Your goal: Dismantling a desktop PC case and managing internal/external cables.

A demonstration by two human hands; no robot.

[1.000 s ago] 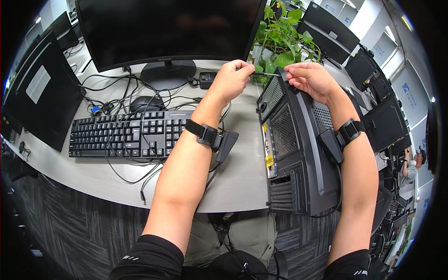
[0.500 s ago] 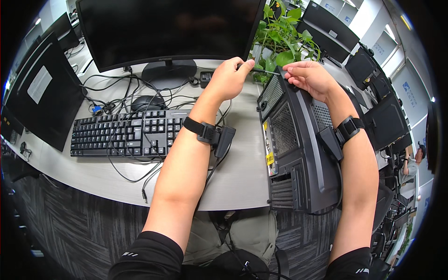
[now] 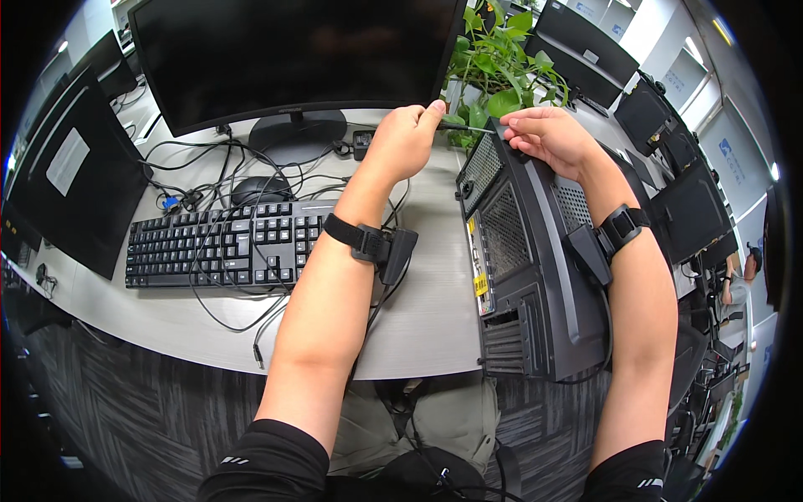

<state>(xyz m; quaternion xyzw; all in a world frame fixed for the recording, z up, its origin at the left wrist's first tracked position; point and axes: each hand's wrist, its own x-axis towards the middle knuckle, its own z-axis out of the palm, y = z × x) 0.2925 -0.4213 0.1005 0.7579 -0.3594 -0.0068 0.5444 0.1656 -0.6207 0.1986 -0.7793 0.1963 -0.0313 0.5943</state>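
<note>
My left hand [image 3: 405, 140] is closed round a screwdriver [image 3: 468, 128], most of its handle hidden in the fist. Its thin shaft points right, toward the far top corner of a black computer case [image 3: 544, 276]. My right hand [image 3: 552, 138] is over that same corner with thumb and fingers pinched together beside the shaft's tip. Whether those fingers hold a small part or the tip itself cannot be made out. The case lies on its side at the desk's right, vents and rear slots showing.
A black monitor [image 3: 293, 63] stands at the back, beside a leafy green plant [image 3: 502, 71]. Tangled cables lie over a black keyboard [image 3: 222, 247] and a mouse [image 3: 259, 190]. Another dark computer case or panel [image 3: 79, 180] stands on the left. The desk [image 3: 422, 322] ends near my lap.
The view has shifted slightly. My left hand still grips the screwdriver, and my right hand stays at the case corner, its fingertips hardly moved.
</note>
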